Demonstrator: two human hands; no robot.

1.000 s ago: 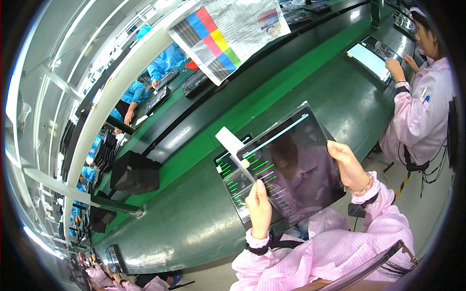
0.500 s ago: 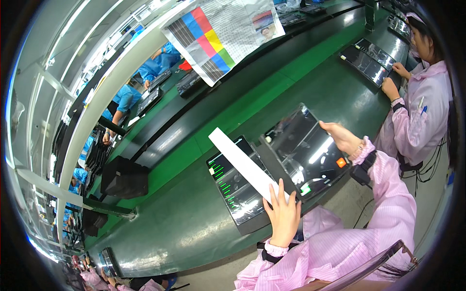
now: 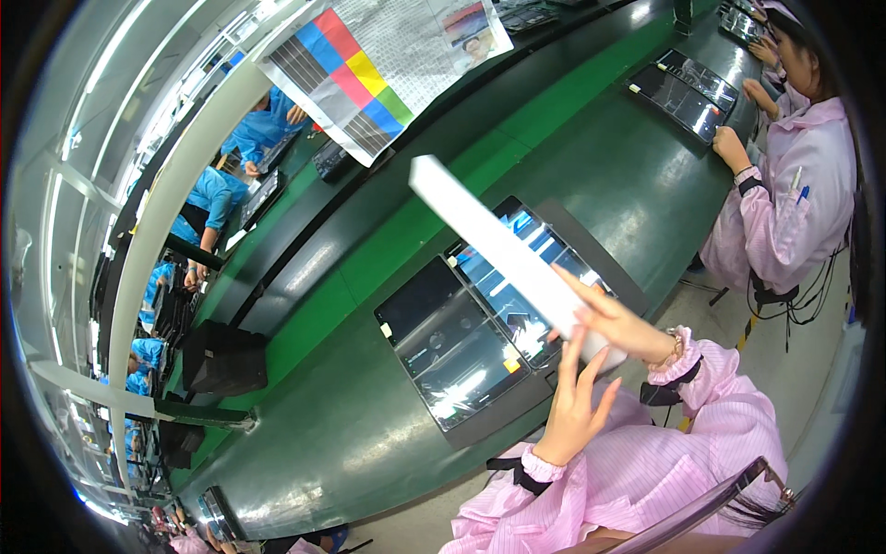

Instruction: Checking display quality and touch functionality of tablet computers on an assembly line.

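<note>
A long workbench with a glossy dark-green top (image 3: 305, 462) fills the middle of the view. On it, side by side, lie two flat, black, glass-faced rectangular devices. The left black device (image 3: 452, 343) lies flat with its face mostly dark and reflective; the right black device (image 3: 494, 288) beside it shows a bright bluish picture. Judging by how they lie, setting both down is done, and only the right one is clearly lit.

Slanting above the right device is a long, narrow, plain white strip (image 3: 494, 235), off the bench; laying it down is not yet done. The person's right hand (image 3: 623, 325) is closed on its near end, fingers along one side. The left hand (image 3: 574, 420) is open, fingers spread toward that same end; blur and overlap leave it unclear whether they touch it.

Smallest are a square orange patch (image 3: 511, 366) and a pale square tag (image 3: 387, 330), both on the left device.
</note>
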